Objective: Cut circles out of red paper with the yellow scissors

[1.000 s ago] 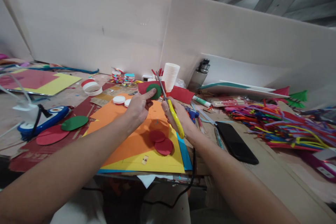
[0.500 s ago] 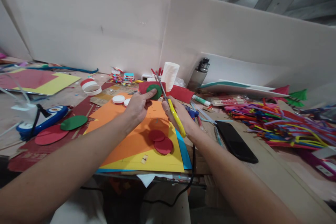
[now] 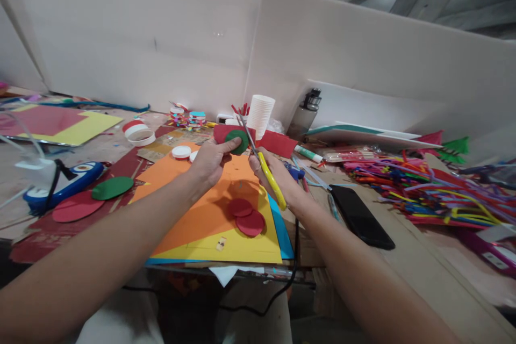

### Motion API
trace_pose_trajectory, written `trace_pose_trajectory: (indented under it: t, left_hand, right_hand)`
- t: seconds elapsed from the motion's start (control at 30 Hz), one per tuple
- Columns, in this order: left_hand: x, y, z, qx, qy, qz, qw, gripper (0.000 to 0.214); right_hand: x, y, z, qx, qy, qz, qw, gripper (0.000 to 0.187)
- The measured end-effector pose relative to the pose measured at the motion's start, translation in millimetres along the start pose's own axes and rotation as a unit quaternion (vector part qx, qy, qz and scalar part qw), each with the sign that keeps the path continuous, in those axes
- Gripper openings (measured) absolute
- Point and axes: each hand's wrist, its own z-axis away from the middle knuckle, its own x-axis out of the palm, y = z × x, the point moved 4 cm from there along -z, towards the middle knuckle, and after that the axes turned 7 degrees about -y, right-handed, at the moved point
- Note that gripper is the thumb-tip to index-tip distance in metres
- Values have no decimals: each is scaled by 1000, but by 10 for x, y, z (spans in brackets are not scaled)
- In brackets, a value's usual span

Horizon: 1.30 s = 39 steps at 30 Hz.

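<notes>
My left hand (image 3: 213, 160) pinches a green paper disc (image 3: 237, 142) against a strip of red paper (image 3: 278, 143), thumb on top. In my right hand (image 3: 278, 169) is a pair of scissors with yellow handles (image 3: 271, 180), fingers wrapped round the grips. The blades point up and away, across the red paper close to the disc's right edge. Whether the blades are parted I cannot tell. Below the hands, two red discs (image 3: 250, 223) overlap on orange paper (image 3: 193, 226) and yellow paper (image 3: 258, 252).
A black phone (image 3: 360, 217) and a heap of pipe cleaners (image 3: 427, 188) lie to the right. Stacked white cups (image 3: 261, 113) and a bottle (image 3: 304, 115) stand behind. Leftward are a large green disc (image 3: 113, 188), a red disc (image 3: 76, 206) and a blue-white device (image 3: 66, 185).
Both hands, the paper and the scissors stay almost where they were. The whole view has shifted very slightly.
</notes>
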Motion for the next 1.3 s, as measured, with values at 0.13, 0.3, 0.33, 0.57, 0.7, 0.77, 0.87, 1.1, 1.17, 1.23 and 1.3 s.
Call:
trace_pose_trajectory:
  t: [0.13, 0.3, 0.33, 0.57, 0.7, 0.77, 0.87, 1.1, 1.17, 1.23, 1.3]
  left_hand:
    - [10, -8, 10, -4, 3, 1, 1000, 31]
    - [-4, 14, -10, 2, -2, -13, 1000, 30]
    - [-10, 18, -17, 2, -5, -18, 1000, 31]
    - [-39, 71, -37, 2, -22, -51, 998, 31]
    - [-46, 113, -38, -6, -29, -68, 997, 30]
    - [-56, 129, -47, -11, -33, -72, 997, 29]
    - [-71, 151, -69, -12, -46, -77, 996, 29]
    - [-83, 167, -79, -16, -62, -113, 992, 27]
    - [-77, 165, -73, -18, -60, -113, 992, 27]
    - [-73, 163, -72, -20, -58, -114, 992, 27]
    - [-75, 163, -75, -23, -59, -117, 991, 27]
  right_hand:
    - [13, 12, -14, 13, -14, -14, 1000, 34]
    - [-3, 27, -11, 5, -13, -27, 1000, 38]
    - [-8, 26, -7, 4, -15, -34, 999, 38]
    - [-62, -27, 36, -3, -11, -41, 999, 41]
    - [-74, -21, 48, -5, -18, -33, 999, 39]
    - [-81, -17, 48, -5, -21, -27, 999, 40]
    - [-89, -22, 43, -5, -28, -24, 999, 40]
    - [-62, 5, 30, -16, -33, -30, 999, 35]
    - [-47, 24, 29, -17, -31, -32, 999, 34]
    - [-33, 40, 28, -16, -32, -37, 999, 34]
    - [-29, 50, 27, -15, -32, -37, 999, 35]
